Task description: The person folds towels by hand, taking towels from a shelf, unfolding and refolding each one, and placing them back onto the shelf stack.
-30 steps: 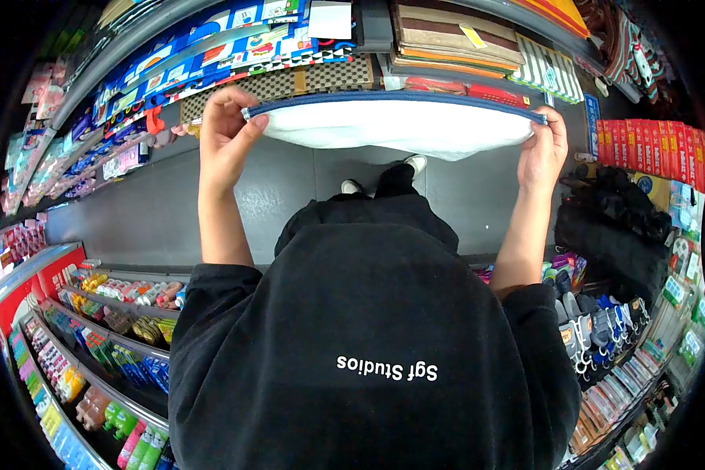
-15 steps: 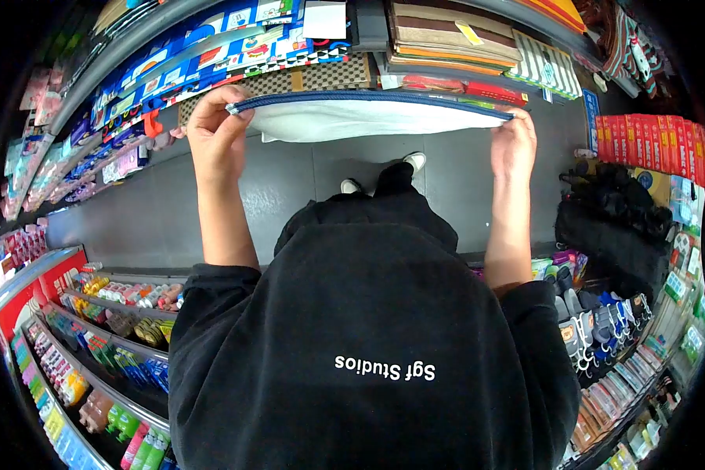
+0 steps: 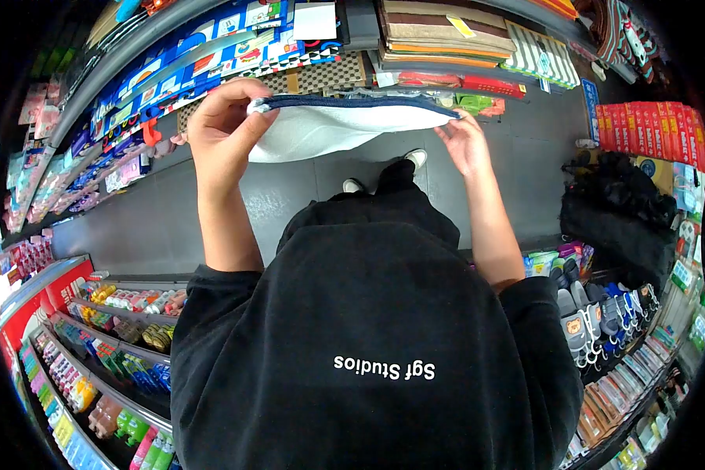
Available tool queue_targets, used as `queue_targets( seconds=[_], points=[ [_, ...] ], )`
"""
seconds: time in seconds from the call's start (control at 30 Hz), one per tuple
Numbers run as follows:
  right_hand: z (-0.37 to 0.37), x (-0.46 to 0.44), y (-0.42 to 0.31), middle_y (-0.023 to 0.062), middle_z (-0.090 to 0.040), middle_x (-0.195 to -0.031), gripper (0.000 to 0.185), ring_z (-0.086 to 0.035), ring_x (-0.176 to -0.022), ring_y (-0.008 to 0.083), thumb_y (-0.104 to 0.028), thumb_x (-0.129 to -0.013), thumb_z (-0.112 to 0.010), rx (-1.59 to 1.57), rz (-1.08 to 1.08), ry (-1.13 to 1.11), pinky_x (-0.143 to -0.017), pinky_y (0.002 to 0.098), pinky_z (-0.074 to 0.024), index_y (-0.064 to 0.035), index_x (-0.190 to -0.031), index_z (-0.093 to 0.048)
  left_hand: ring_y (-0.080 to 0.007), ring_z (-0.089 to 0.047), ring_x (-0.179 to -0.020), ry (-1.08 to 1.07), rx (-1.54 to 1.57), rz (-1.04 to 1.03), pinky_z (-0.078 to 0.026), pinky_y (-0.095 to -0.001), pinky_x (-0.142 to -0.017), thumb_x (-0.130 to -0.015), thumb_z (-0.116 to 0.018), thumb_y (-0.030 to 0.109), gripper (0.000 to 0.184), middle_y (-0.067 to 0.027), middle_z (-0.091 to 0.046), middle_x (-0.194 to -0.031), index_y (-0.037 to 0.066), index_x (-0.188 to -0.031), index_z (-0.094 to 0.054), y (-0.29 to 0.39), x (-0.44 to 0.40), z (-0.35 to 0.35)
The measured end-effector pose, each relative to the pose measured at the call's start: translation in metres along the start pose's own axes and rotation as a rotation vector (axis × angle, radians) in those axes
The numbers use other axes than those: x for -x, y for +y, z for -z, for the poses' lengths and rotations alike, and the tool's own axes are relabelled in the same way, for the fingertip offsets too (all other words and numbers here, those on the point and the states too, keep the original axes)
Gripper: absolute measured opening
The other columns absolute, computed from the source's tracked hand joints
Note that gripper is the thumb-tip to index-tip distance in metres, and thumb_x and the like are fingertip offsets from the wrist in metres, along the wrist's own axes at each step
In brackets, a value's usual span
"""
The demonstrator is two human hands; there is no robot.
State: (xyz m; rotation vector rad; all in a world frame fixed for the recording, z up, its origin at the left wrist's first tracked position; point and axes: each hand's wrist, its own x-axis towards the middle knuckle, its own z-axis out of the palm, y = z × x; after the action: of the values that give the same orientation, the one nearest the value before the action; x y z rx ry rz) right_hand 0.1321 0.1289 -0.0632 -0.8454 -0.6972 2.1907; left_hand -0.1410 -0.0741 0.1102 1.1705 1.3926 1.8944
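Note:
A mat (image 3: 321,135) with a pale backing and a navy bound edge is stretched between my two hands in front of me, seen nearly edge-on. My left hand (image 3: 225,129) pinches its left corner between thumb and fingers. At the other end, the fingers of my right hand (image 3: 464,141) are closed on the right corner. The pale side sags and bulges toward me, and the mat's far face is hidden.
Ahead is a shelf with blue patterned mats (image 3: 235,59), stacked brown mats (image 3: 446,35) and a striped mat (image 3: 544,59). Red packages (image 3: 650,133) are at the right above black furry items (image 3: 619,204). Bottles fill shelves (image 3: 125,368) behind left; slippers (image 3: 576,321) hang behind right.
My right hand has moved left toward my left hand, so the mat spans less width and bulges more. My left hand has shifted slightly right, still holding its corner.

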Motion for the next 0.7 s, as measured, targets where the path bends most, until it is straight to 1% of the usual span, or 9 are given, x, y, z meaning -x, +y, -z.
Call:
queue_targets(
  seconds=[0.03,0.13,0.23,0.27,0.37,0.47,0.5,0.57,0.7],
  points=[
    [0.006,-0.001,0.005,0.0073,-0.058,-0.095,0.026,-0.053,-0.09,0.0193,0.001,-0.072,-0.048,-0.001,0.001,0.001,-0.081,0.0331,-0.0432,-0.0026,-0.097,-0.054,-0.0125,-0.055,-0.081,-0.002,0.0,0.0,-0.044,-0.0231,-0.072,-0.071,-0.062,-0.007,0.019,-0.0071,-0.058,-0.089,-0.003,-0.089,-0.058,0.001,0.0,-0.004],
    [0.012,0.002,0.012,0.0123,-0.055,-0.111,0.044,-0.053,-0.094,0.0196,0.003,-0.071,-0.047,0.099,-0.083,-0.055,-0.083,0.0345,-0.0438,-0.0005,-0.115,-0.049,-0.0109,-0.056,-0.077,-0.03,-0.099,0.101,-0.044,-0.0222,-0.07,-0.071,-0.064,-0.003,0.017,-0.0055,-0.06,-0.087,-0.002,-0.087,-0.059,0.001,0.0,-0.01],
    [0.009,0.007,0.011,0.0133,-0.054,-0.113,0.044,-0.053,-0.096,0.0182,0.003,-0.073,-0.046,0.22,-0.073,0.04,-0.083,0.0321,-0.0439,-0.001,-0.117,-0.047,-0.0096,-0.055,-0.076,-0.083,-0.151,0.184,-0.044,-0.022,-0.069,-0.071,-0.064,-0.001,0.017,-0.004,-0.06,-0.087,-0.002,-0.087,-0.059,-0.005,0.001,-0.017],
    [0.007,0.008,0.01,0.0133,-0.054,-0.113,0.044,-0.053,-0.096,0.0182,0.003,-0.073,-0.046,0.221,-0.075,0.039,-0.083,0.0321,-0.0439,-0.001,-0.117,-0.047,-0.0105,-0.055,-0.079,-0.108,-0.139,0.225,-0.043,-0.0211,-0.069,-0.072,-0.061,-0.007,0.019,-0.0055,-0.057,-0.088,-0.002,-0.089,-0.056,-0.008,0.003,-0.019],
    [-0.01,0.012,-0.002,0.0111,-0.058,-0.108,0.038,-0.054,-0.095,0.0158,-0.001,-0.077,-0.049,0.371,0.001,0.021,-0.082,0.0286,-0.0435,-0.0013,-0.115,-0.049,-0.0073,-0.054,-0.073,-0.107,-0.22,0.278,-0.043,-0.0206,-0.067,-0.071,-0.063,0.0,0.018,-0.0011,-0.058,-0.08,0.0,-0.088,-0.058,-0.023,0.007,-0.025],
    [-0.054,0.023,-0.014,0.007,-0.062,-0.095,0.025,-0.056,-0.088,0.0113,-0.007,-0.079,-0.061,0.679,0.161,-0.126,-0.079,0.0253,-0.0442,-0.001,-0.103,-0.058,-0.0059,-0.053,-0.07,-0.128,-0.224,0.364,-0.042,-0.0196,-0.064,-0.071,-0.062,-0.001,0.017,0.0005,-0.058,-0.076,0.0,-0.087,-0.057,-0.042,0.014,-0.028],
    [-0.065,0.026,-0.014,0.007,-0.062,-0.095,0.025,-0.056,-0.088,0.0113,-0.007,-0.079,-0.061,0.681,0.161,-0.125,-0.079,0.0253,-0.0442,-0.001,-0.103,-0.058,-0.0056,-0.053,-0.069,-0.131,-0.19,0.409,-0.042,-0.0193,-0.063,-0.072,-0.062,-0.002,0.016,0.001,-0.058,-0.076,0.0,-0.087,-0.057,-0.048,0.016,-0.03],
    [-0.085,0.032,-0.013,0.0067,-0.062,-0.098,0.026,-0.056,-0.093,0.0125,-0.007,-0.079,-0.062,0.82,0.211,-0.303,-0.079,0.0266,-0.0437,-0.0023,-0.104,-0.058,-0.0051,-0.053,-0.069,-0.138,-0.168,0.421,-0.041,-0.0188,-0.062,-0.072,-0.061,-0.002,0.015,0.0014,-0.058,-0.076,0.001,-0.085,-0.056,-0.057,0.021,-0.034],
    [-0.131,0.051,-0.016,0.0065,-0.062,-0.097,0.029,-0.056,-0.094,0.0161,-0.011,-0.073,-0.068,1.157,0.485,-0.479,-0.082,0.0286,-0.0429,-0.0055,-0.101,-0.062,-0.0045,-0.052,-0.068,-0.163,-0.211,0.451,-0.04,-0.0193,-0.061,-0.071,-0.063,0.0,0.015,0.0016,-0.057,-0.075,0.002,-0.084,-0.056,-0.063,0.027,-0.045]
  ],
)
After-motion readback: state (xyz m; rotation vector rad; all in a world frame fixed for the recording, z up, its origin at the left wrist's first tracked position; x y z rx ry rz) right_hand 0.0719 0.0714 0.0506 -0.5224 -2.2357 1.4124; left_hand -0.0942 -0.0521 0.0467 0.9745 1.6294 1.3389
